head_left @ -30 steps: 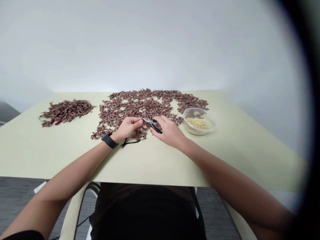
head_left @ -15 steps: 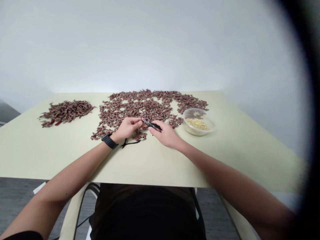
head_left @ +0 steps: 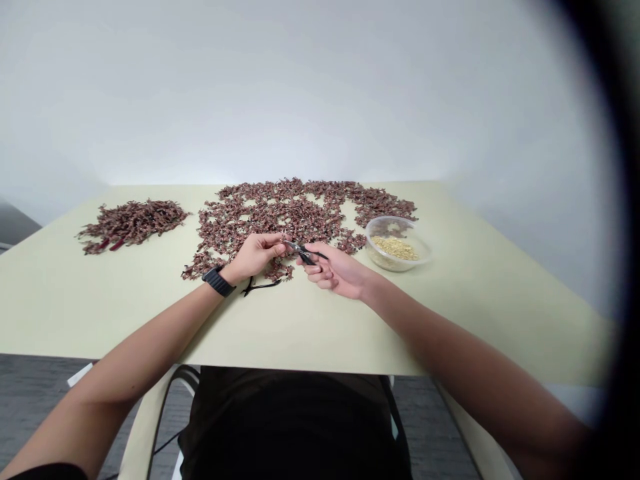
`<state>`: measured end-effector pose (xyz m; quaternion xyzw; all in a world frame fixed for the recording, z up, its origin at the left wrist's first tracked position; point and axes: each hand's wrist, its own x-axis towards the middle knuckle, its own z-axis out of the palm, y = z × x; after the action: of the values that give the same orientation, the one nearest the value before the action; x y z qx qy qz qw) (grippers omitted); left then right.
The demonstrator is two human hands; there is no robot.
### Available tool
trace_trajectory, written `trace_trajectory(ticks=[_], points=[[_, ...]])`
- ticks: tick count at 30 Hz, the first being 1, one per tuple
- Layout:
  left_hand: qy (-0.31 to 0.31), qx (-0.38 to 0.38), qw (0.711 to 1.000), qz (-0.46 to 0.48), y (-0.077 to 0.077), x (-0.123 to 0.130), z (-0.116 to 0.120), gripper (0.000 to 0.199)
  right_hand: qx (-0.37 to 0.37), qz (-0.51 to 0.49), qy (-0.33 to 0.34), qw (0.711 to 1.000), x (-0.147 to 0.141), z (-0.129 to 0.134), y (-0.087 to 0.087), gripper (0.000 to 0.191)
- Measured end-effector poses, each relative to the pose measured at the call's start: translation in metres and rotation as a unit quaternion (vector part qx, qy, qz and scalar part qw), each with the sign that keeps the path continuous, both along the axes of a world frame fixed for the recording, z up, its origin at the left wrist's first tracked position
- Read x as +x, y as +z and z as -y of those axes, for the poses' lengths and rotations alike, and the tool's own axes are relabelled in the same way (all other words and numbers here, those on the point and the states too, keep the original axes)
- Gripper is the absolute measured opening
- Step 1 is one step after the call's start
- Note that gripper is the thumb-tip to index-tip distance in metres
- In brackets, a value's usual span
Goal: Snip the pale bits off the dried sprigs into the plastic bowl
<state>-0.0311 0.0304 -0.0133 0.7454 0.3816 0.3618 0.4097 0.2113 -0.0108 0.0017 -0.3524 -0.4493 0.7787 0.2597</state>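
My right hand (head_left: 334,270) is closed around the black handles of small pliers (head_left: 303,253), whose metal jaws point left towards my left fingertips. The handles are spread apart. My left hand (head_left: 257,255), with a dark watch on its wrist, pinches something small at the tip of the pliers; I cannot make out its kind. Behind and under both hands spreads a wide layer of small reddish-brown pieces (head_left: 273,217) with dark bits among them. A second black-handled tool (head_left: 263,286) lies on the table close to my left wrist.
Right of my right hand stands a clear plastic bowl (head_left: 400,263) partly filled with small golden-yellow bits (head_left: 396,247). A denser heap of similar reddish-brown pieces (head_left: 135,223) lies on the left of the pale table (head_left: 310,333). A light wall (head_left: 280,93) rises behind.
My right hand has rolled over so its curled fingers show, and the pliers' handles have spread apart. The left hand has stayed almost where it was.
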Motion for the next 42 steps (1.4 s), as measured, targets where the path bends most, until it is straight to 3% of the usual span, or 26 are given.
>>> trace_trajectory(ticks=[2,3,5,7,9,12,17,24,29,42], points=[[-0.001,-0.02,1.0,0.011,-0.001,0.001,0.0,0.047,0.13,0.092,-0.063,0.985,-0.001,0.001,-0.002,0.039],[0.0,-0.031,0.999,0.019,-0.001,0.001,0.0,0.048,0.222,0.152,-0.102,0.958,-0.002,0.002,-0.004,0.037],[0.003,-0.047,0.998,0.034,-0.002,0.001,0.0,0.05,0.406,0.258,-0.164,0.861,-0.002,0.002,-0.008,0.03],[0.002,-0.056,0.997,0.045,-0.003,0.001,-0.001,0.05,0.53,0.313,-0.185,0.766,-0.001,0.002,-0.012,0.027],[-0.008,-0.065,0.996,0.053,-0.003,0.001,-0.001,0.049,0.586,0.332,-0.179,0.717,0.0,0.002,-0.014,0.032],[-0.032,-0.085,0.994,0.069,-0.004,0.001,-0.001,0.047,0.609,0.356,-0.161,0.69,0.001,0.002,-0.015,0.038],[-0.057,-0.131,0.984,0.11,-0.009,0.003,0.0,0.041,0.617,0.387,-0.148,0.669,0.001,0.004,-0.014,0.037],[-0.087,-0.246,0.938,0.229,-0.012,0.005,0.001,0.026,0.632,0.397,-0.135,0.652,0.003,0.004,-0.011,0.036],[-0.1,-0.287,0.918,0.256,-0.008,0.005,0.004,0.029,0.637,0.393,-0.13,0.65,0.004,0.005,-0.01,0.036],[-0.036,-0.218,0.944,0.244,-0.008,0.014,0.008,0.025,0.574,0.316,-0.17,0.736,-0.012,0.01,-0.014,0.025]])
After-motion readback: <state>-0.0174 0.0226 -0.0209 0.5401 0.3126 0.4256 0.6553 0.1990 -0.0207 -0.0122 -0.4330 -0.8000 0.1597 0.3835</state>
